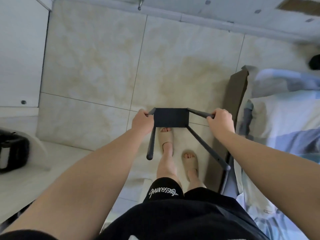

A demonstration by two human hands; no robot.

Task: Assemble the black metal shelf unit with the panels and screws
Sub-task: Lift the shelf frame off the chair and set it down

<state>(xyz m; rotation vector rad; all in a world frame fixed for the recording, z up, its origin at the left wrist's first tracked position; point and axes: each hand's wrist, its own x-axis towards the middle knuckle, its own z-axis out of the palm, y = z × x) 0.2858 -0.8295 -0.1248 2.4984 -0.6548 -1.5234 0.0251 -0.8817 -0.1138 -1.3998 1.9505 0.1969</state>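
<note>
The black metal shelf unit (171, 117), a flat panel with four round legs, hangs over the beige tiled floor (103, 66), directly above the two beige slippers (167, 137). The left hand (142, 121) grips its far left leg, the right hand (220, 120) its far right leg; the two near legs point toward the person. A flat brown board (235, 94) stands between the unit and the bed with pale blue bedding (285, 118) on the right. A round black appliance (13, 149) sits on the white surface (34, 179) at far left.

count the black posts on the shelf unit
4: upper-left post in the left hand, upper-right post in the right hand, lower-left post and lower-right post free, angling toward the camera.
</note>
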